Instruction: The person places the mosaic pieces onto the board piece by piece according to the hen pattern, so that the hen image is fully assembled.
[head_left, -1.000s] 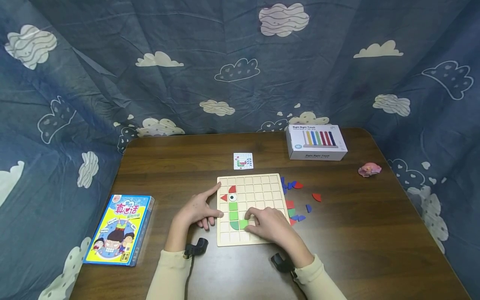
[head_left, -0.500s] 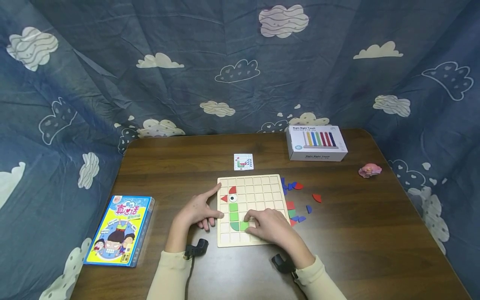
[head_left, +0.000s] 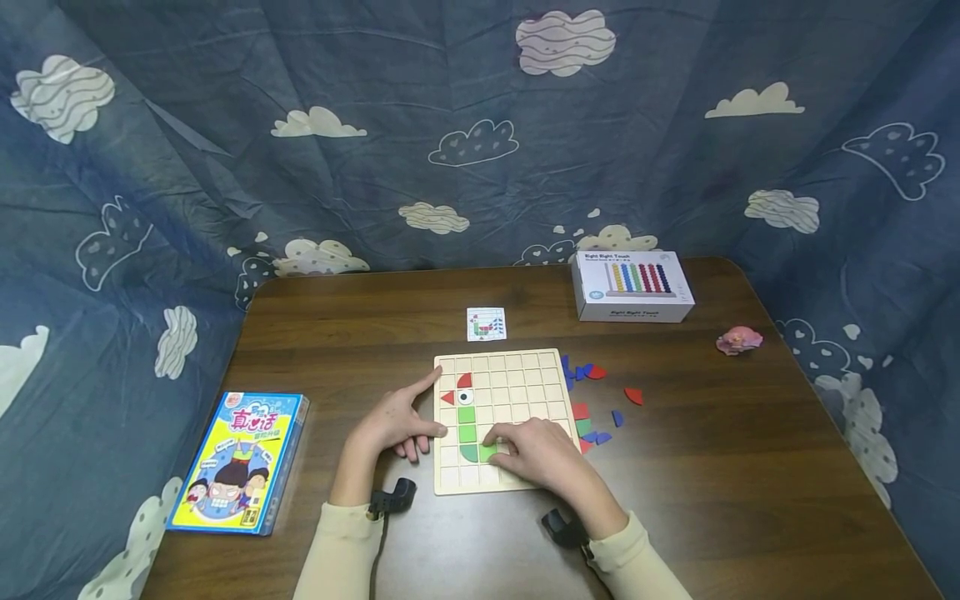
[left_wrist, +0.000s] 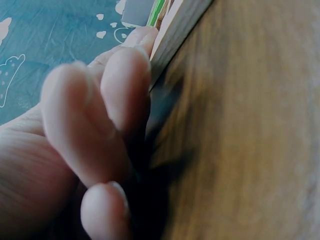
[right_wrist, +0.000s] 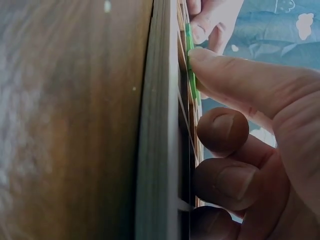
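A wooden grid board (head_left: 517, 392) lies on the table in the head view. My left hand (head_left: 393, 423) touches its left edge with index finger and thumb; the other fingers bend loosely beneath. Over the lower part of the board, my right hand (head_left: 540, 450) pinches a light green square (head_left: 488, 452) between thumb and index finger. Left of that square sits a green quarter-round (head_left: 469, 452), with two more green squares (head_left: 467, 423) above. Higher up are a white eye piece (head_left: 465, 397), a red triangle (head_left: 448, 397) and a red quarter-round (head_left: 465, 380).
Loose red, blue and green pieces (head_left: 581, 411) lie right of the board. Behind it is a small pattern card (head_left: 487, 324). A white box (head_left: 633, 287) stands back right, near a pink object (head_left: 739, 340). A blue and yellow box (head_left: 236, 462) lies left.
The right index fingertip has shifted slightly left over the light green square. The left hand and board stay in place.
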